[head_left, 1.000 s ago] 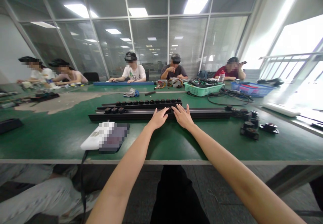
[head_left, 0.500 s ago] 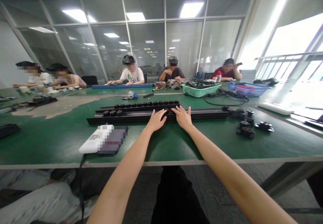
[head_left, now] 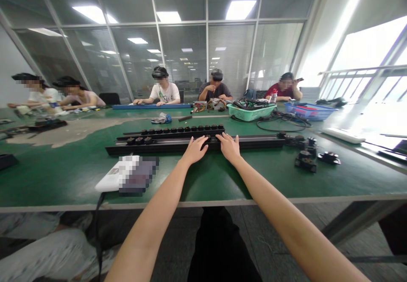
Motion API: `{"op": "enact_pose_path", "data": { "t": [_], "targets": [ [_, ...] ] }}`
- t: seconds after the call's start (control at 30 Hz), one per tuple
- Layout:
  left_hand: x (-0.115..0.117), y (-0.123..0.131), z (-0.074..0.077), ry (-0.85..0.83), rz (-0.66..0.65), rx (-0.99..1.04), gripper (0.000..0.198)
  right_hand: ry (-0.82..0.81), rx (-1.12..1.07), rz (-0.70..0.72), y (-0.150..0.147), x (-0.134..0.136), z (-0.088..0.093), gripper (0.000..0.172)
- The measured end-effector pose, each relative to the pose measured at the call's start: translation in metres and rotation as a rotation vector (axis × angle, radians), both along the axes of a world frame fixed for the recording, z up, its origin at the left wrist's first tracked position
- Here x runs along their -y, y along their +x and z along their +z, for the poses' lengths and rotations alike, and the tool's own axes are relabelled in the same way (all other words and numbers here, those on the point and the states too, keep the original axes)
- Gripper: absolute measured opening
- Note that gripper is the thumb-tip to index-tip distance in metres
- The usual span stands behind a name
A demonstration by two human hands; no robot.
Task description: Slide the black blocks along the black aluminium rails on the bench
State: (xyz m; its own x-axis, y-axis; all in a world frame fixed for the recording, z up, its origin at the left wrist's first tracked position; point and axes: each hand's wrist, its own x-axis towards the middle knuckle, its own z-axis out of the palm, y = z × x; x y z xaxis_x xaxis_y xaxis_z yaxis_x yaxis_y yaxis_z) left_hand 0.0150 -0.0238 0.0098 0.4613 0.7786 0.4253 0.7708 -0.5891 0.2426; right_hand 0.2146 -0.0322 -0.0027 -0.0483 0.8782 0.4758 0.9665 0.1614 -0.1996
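As our two bare arms stretched forward over the smooth dark green tabletop (head_left: 216, 184), our left hand (head_left: 194, 150) and our right hand (head_left: 229, 148) rested at a long black channel-shaped rail (head_left: 260, 143), which lay crosswise in front of us; the left hand's fingers were loosely spread, their tips reaching toward a small dark part (head_left: 211, 139) in the narrow gap between the hands; the right hand's fingers were spread as well, the outermost well apart from the others, with the nearest tips on the other side of that part; we could not tell whether either hand pinched it, for the contact was too small to make out.

Toward the left end of the rail we had three black round-topped modules (head_left: 139, 140) in a row; just behind lay a second black rail (head_left: 152, 135), with a longer row of similar modules along it; past the right end, loose black modules (head_left: 305, 163) lay scattered on the tabletop.

Nearer us on the left, a white flat box (head_left: 111, 178) lay beside a dark flat rectangular object (head_left: 140, 176), blurred out; farther off we saw a light green plastic basket (head_left: 251, 113) heaped with dark cables, and, to its right, a translucent blue basket (head_left: 313, 113); co-workers sat across from us.
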Motion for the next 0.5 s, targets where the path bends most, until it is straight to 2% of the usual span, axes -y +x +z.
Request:
{"op": "enact_pose_path", "data": {
  "t": [0.2,0.5],
  "targets": [
    [-0.0005,-0.0018,-0.0007,0.001,0.006,0.009,0.048,0.097,0.059,-0.054,0.0055,-0.0018,-0.0035,0.05],
    [0.0015,-0.0001,0.0008,0.0,0.011,0.013,0.048,0.042,0.021,-0.055,0.0097,-0.0039,-0.0038,0.051]
  ]
}}
